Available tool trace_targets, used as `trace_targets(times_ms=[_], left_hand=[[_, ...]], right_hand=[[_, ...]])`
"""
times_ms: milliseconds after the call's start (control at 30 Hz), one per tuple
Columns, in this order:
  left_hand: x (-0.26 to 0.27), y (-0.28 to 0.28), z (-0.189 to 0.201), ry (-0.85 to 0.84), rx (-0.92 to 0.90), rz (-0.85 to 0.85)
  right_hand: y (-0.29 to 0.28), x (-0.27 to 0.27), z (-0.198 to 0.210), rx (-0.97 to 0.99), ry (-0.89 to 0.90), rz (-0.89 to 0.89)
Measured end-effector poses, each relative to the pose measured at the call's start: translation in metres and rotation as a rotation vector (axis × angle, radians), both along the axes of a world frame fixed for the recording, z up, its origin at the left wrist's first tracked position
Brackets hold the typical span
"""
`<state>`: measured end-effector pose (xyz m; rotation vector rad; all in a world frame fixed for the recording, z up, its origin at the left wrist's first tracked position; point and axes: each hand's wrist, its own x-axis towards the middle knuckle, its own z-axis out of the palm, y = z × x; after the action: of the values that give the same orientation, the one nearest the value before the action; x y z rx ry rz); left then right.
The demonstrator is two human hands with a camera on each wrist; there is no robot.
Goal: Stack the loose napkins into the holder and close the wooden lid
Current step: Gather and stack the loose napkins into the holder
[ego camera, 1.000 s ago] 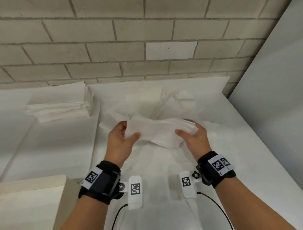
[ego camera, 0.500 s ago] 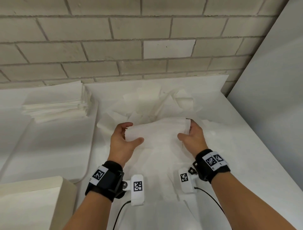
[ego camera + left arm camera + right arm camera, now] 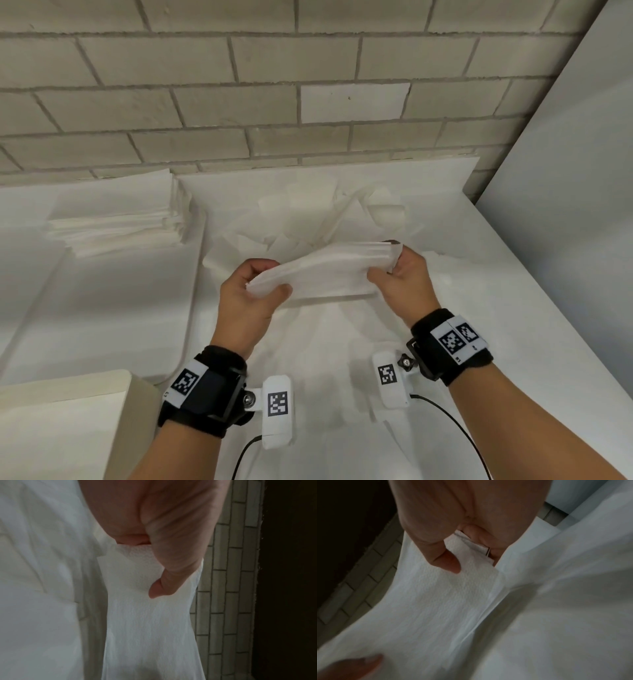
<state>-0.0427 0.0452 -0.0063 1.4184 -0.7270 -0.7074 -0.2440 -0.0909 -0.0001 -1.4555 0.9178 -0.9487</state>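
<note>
Napkins (image 3: 325,274), a gathered bundle, held clear of table (image 3: 513,308); long axis spans left hand (image 3: 246,301) to right hand (image 3: 404,284); both hands' fingers pinch its ends; holder not identifiable.

Between thumbs and fingers, a white embossed paper napkin bundle (image 3: 325,274); beyond the fingertips, a beige brick wall (image 3: 239,102) with one white brick (image 3: 354,102).

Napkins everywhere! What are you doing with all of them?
A person is gathering loose napkins. The left hand and the right hand each pinch one end of a small bundle of napkins, held up above the messy pile on the white table. A neat stack sits to the left by the brick wall.
</note>
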Motion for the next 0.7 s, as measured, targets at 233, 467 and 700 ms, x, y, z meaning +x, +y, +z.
trace_targets(times_ms=[233, 467, 700], left_hand=[[0.0, -0.001, -0.018, -0.003, 0.127, 0.005], [0.002, -0.006, -0.023, 0.021, 0.139, 0.009], [-0.001, -0.008, -0.023, 0.038, 0.139, 0.038]], right_hand=[[-0.005, -0.006, -0.025, 0.019, 0.185, 0.01], [-0.004, 0.005, -0.028, 0.026, 0.212, 0.065], [-0.004, 0.016, -0.028, 0.058, 0.235, 0.109]])
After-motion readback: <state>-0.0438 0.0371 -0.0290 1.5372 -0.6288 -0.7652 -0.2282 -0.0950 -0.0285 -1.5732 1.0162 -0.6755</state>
